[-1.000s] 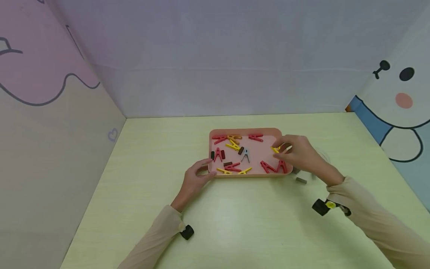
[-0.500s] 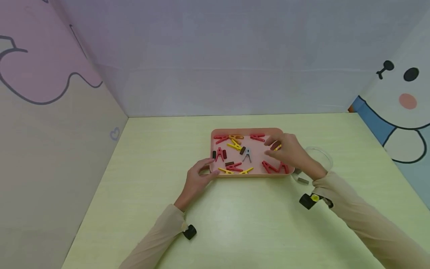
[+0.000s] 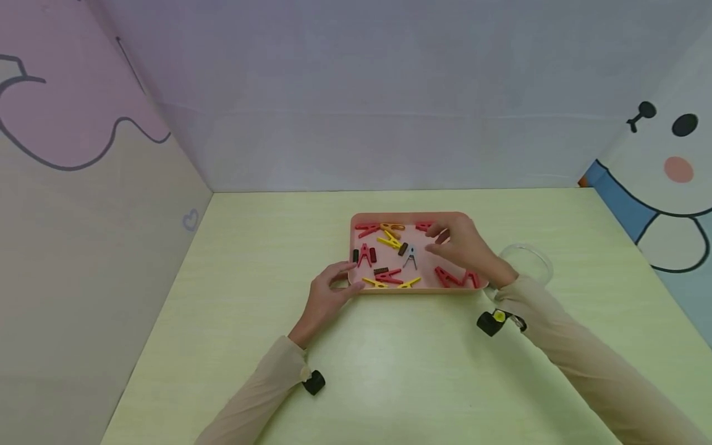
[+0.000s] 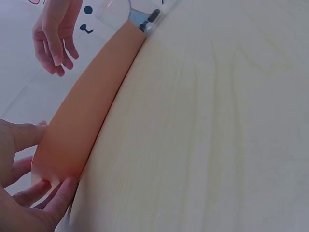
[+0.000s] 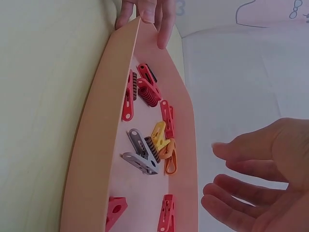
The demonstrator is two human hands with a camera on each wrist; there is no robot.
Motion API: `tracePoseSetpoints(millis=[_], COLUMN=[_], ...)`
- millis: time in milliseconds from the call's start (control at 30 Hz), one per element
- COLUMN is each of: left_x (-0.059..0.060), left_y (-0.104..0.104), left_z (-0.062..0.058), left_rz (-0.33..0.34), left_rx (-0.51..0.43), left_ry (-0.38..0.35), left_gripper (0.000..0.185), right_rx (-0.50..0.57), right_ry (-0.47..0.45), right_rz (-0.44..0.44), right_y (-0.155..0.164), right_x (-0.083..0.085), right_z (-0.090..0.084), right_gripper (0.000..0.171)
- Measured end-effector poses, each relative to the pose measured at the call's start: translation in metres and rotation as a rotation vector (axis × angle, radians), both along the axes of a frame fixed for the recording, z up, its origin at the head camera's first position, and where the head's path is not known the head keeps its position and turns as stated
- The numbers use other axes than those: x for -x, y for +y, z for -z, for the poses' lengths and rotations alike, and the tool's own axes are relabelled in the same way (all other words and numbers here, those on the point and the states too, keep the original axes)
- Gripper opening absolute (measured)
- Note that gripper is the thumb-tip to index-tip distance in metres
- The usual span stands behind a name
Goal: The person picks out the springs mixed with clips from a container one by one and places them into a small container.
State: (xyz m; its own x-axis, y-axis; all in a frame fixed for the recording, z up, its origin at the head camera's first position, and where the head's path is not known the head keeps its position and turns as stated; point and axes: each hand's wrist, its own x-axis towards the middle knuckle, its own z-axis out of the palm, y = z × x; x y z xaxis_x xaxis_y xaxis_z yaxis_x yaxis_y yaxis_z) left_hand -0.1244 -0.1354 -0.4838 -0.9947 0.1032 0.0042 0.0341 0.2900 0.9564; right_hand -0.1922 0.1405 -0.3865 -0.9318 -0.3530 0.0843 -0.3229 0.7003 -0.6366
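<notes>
- Sitting on the pale table (image 3: 400, 364), the pink tray (image 3: 423, 269) lies between the hands; 12 o'clock is its far rim.
- Tabletop spreads broadly from 6 to 10 o'clock; at 12 a narrower strip reaches the pale wall (image 3: 356, 111).
- Within the rim, the grey clip (image 3: 410, 257) lies near centre, a yellow clip (image 3: 389, 240) at 10, red clips (image 3: 447, 276) at 4.
- At 8, the left hand (image 3: 328, 293) grips the tray's near corner, thumb and fingers around its edge.
- Between 2 and 3, the right hand (image 3: 458, 244) hovers above the tray, fingers loosely bent, thumb apart from fingertips, holding nothing.
- Past the tray at 3 sits a clear container (image 4: 113, 10), partly hidden.
</notes>
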Motion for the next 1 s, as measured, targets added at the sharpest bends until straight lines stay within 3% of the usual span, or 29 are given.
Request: tracePoseSetpoints(millis=[233, 467, 733, 1000], left_x=[-0.002, -0.011, -0.001, 0.002], left_y=[0.003, 0.006, 0.001, 0.0], left_z=[-0.004, -0.034, -0.001, 0.004], left_rz=[-0.016, 0.009, -0.001, -0.004], left_rx=[-0.003, 0.006, 0.015, 0.009], left_ry=[0.007, -0.003, 0.029, 0.018], left_gripper=[0.047, 0.046, 0.049, 0.049], right_rx=[-0.148, -0.075, -0.076, -0.083], right_ry=[0.097, -0.06, -0.115, -0.187], right_rz=[0.016, 0.007, 0.037, 0.052], right_y=[-0.011, -0.019, -0.027, -0.034], right_x=[0.006, 0.011, 0.021, 0.029], right_z=[0.006, 0.018, 0.03, 0.04], right_gripper=[0.02, 0.023, 0.02, 0.025])
